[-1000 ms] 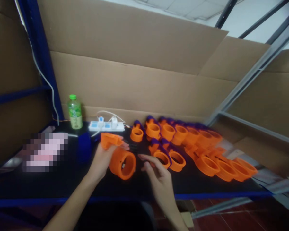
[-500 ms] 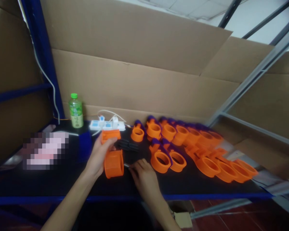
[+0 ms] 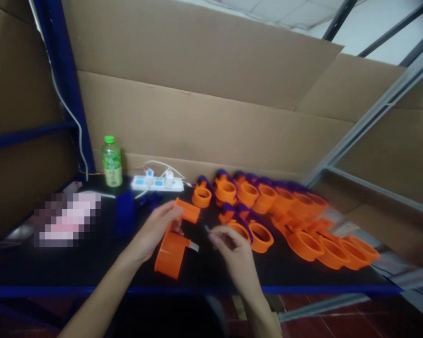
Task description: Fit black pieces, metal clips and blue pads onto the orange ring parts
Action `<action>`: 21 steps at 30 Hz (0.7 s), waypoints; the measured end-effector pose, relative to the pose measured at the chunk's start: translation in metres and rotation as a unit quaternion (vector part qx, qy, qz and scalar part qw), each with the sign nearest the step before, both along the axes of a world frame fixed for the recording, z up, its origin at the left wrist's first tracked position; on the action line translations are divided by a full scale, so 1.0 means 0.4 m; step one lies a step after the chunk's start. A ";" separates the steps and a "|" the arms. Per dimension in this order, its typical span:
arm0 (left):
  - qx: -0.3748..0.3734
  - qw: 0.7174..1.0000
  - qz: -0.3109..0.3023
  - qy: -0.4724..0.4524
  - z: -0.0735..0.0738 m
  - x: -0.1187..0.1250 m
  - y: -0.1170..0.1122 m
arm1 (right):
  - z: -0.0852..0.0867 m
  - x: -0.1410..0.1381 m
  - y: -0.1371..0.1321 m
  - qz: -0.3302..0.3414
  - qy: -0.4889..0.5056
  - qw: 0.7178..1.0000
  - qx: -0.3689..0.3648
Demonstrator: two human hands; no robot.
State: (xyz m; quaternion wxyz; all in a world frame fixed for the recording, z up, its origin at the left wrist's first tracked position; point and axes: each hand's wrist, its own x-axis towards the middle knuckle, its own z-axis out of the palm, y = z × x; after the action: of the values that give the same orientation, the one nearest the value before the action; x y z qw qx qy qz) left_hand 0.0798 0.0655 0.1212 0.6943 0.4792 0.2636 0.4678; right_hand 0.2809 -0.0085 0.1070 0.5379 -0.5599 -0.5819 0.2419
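Note:
My left hand (image 3: 162, 225) is closed around an orange plastic part (image 3: 171, 256), held tilted above the dark table. This part has a wide ring at its lower end and a shorter orange section at the top. A small flat shiny metal piece (image 3: 194, 246) sticks out from the ring's right side. To the right, my right hand (image 3: 232, 241) pinches a small thin grey piece (image 3: 207, 229) between thumb and fingertips, apart from the orange part. What that piece is, the blur does not show.
Several orange ring parts with dark purple-blue ends (image 3: 261, 237) stand in rows at the right. More orange parts (image 3: 333, 249) lie farther right. A white power strip (image 3: 157, 183), a green-capped bottle (image 3: 112, 162) and a blue object (image 3: 124, 213) stand behind and left. Cardboard (image 3: 211, 122) lines the back.
The orange part has turned and moved slightly right in my left hand. A metal piece now shows at its ring. My right hand has moved right and up, away from the ring.

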 end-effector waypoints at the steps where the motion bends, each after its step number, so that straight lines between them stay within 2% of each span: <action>1: 0.019 1.000 -0.006 0.022 0.000 0.002 -0.003 | 0.017 0.002 -0.005 -0.004 0.019 1.000 0.006; 4: 0.060 0.997 -0.019 0.050 0.002 0.005 -0.009 | 0.058 0.002 -0.013 -0.016 0.043 0.999 0.019; 8: 0.072 0.995 -0.036 0.051 0.004 0.003 -0.010 | 0.088 -0.007 -0.011 0.008 0.054 0.998 -0.007; 18: 0.082 0.994 -0.033 0.067 0.007 -0.011 -0.014 | 0.105 -0.008 -0.002 0.051 0.090 0.994 -0.043; 21: 0.064 0.996 -0.047 0.049 0.007 -0.011 -0.016 | 0.116 -0.009 -0.006 0.065 0.109 0.990 -0.060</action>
State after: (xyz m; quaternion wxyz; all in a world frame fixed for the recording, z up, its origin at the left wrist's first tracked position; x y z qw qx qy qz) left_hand 0.0756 0.0591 0.1242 0.6702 0.5564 0.2438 0.4265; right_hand 0.2772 -0.0109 0.1536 0.5472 -0.5223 -0.5391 0.3703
